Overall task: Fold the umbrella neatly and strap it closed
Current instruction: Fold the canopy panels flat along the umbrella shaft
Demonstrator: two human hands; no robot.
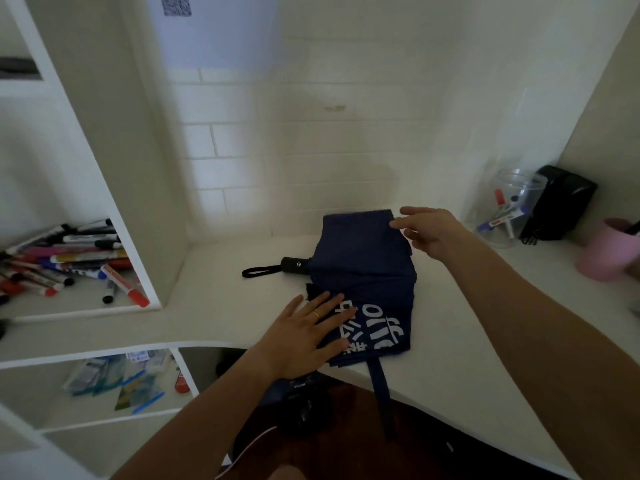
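A navy blue folding umbrella (363,268) with white lettering lies on the white desk (221,296), its fabric gathered in flat pleats. Its black handle (294,265) with a wrist loop points left. The blue strap (381,386) hangs over the desk's front edge. My left hand (304,337) lies flat, fingers spread, on the near printed part of the fabric. My right hand (429,230) pinches the far edge of the canopy between thumb and fingers.
A shelf at the left holds several markers (69,261). At the right stand a clear jar of pens (509,209), a black object (561,202) and a pink cup (609,251). A lower shelf holds packets (117,379). A tiled wall rises behind.
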